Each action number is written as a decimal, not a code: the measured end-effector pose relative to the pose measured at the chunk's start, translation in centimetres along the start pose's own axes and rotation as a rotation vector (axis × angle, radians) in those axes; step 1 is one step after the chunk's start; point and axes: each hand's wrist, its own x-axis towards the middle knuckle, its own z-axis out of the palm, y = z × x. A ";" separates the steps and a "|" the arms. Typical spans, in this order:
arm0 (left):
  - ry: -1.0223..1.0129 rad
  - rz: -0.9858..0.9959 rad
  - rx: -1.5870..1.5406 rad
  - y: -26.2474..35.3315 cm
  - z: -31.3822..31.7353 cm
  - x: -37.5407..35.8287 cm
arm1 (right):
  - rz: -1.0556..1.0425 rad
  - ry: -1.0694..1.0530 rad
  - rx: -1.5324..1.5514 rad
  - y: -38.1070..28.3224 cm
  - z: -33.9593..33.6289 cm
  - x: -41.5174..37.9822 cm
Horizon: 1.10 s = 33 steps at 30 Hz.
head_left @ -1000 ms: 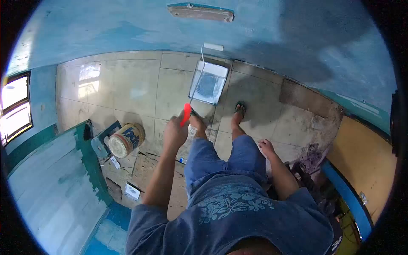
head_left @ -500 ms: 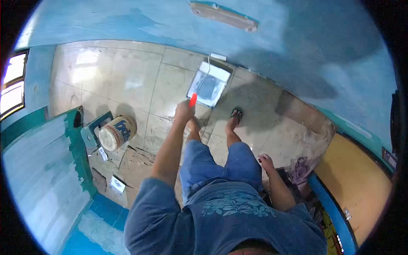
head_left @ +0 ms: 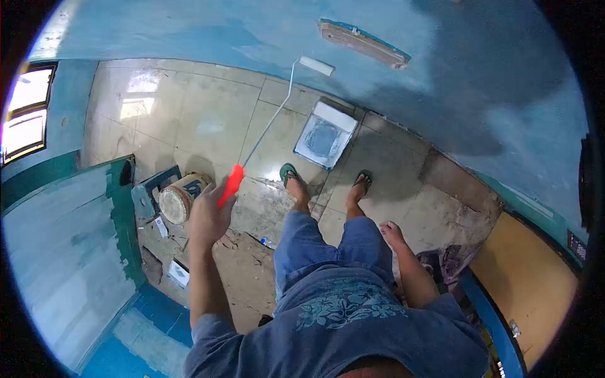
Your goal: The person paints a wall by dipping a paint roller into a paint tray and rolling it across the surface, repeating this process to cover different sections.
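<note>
My left hand [head_left: 211,217] is closed around the red handle of a paint roller [head_left: 232,184], held out in front of me on the left. Its long bent wire frame reaches forward to a white roller sleeve [head_left: 317,65], which overlaps the foot of the blue wall [head_left: 265,41] in this view. On the tiled floor ahead of my feet lies a paint tray [head_left: 324,135], white at its far end and smeared with grey-blue paint. My right hand [head_left: 392,233] hangs beside my right thigh, fingers curled and nothing visible in them.
A paint bucket [head_left: 181,196] lies on its side at the left, near a teal plastic piece [head_left: 144,200]. A small white box [head_left: 179,273] sits on the dirty floor. A yellowish panel [head_left: 535,277] stands at right. A wooden strip [head_left: 365,44] is fixed to the wall.
My left hand has swung left and back with the paint roller. The sleeve has moved up and away from the tray's far end. My left foot now shows; my right hand stays low.
</note>
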 end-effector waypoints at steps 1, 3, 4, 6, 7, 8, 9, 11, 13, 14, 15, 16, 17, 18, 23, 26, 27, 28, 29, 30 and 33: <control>-0.030 -0.028 0.004 -0.7 2.2 1.3 | 0.010 -0.010 0.057 0.2 0.3 -0.2; -0.023 -0.033 0.009 -1.7 7.8 4.4 | 0.030 -0.011 0.108 0.6 0.6 -0.6; -0.059 -0.063 0.009 -2.8 11.5 6.3 | 0.003 -0.008 0.057 1.0 0.7 -0.9; -0.106 -0.105 0.031 -4.9 19.2 10.0 | -0.012 0.000 -0.010 1.7 0.5 -1.6; -0.116 -0.117 0.056 -5.6 22.6 11.9 | 0.025 0.012 0.028 2.2 0.3 -1.9; -0.150 -0.146 0.047 -6.2 25.3 13.8 | 0.064 0.022 0.066 2.6 0.3 -2.3; -0.186 -0.174 0.041 -6.9 27.6 15.5 | 0.104 0.033 0.107 2.8 0.6 -2.5; -0.181 -0.178 -0.005 -8.9 31.8 18.3 | 0.175 0.030 0.058 1.8 0.5 -3.4; -0.172 -0.185 -0.046 -9.5 32.9 19.2 | 0.152 0.002 0.001 4.0 0.7 -2.8; -0.176 -0.225 -0.096 -9.6 32.7 19.1 | 0.102 -0.019 -0.055 5.1 0.5 -2.5; -0.182 -0.268 -0.143 -9.8 32.4 18.4 | 0.116 -0.027 -0.065 4.6 0.6 -3.2; -0.138 -0.243 -0.120 -10.0 31.6 17.2 | 0.152 -0.020 -0.036 3.2 0.8 -3.3; -0.123 -0.204 -0.116 -10.4 30.3 15.7 | 0.182 -0.011 -0.007 1.7 0.9 -3.2; -0.110 -0.162 -0.110 -10.2 27.7 13.8 | 0.170 -0.025 0.006 1.1 1.0 -3.0; -0.023 -0.132 -0.211 -10.8 17.5 5.7 | 0.102 -0.041 0.048 -1.3 0.8 -1.6; -0.041 -0.134 -0.136 -10.5 16.0 6.6 | 0.081 -0.049 -0.001 -2.2 0.8 -0.8; -0.068 -0.140 -0.110 -10.6 17.0 7.9 | 0.055 -0.049 -0.072 -2.4 0.8 -0.6; -0.097 -0.143 -0.085 -10.8 18.3 9.5 | 0.056 -0.047 -0.075 -2.8 1.0 -0.6; -0.129 -0.147 -0.049 -11.6 20.4 11.1 | 0.081 -0.025 -0.043 -3.4 1.3 -0.8; -0.112 -0.150 -0.049 -12.0 22.3 12.7 | 0.108 -0.003 -0.012 -3.7 1.5 -1.0; -0.129 -0.146 -0.037 -14.3 29.0 17.8 | 0.122 -0.004 -0.043 -3.2 1.8 -1.4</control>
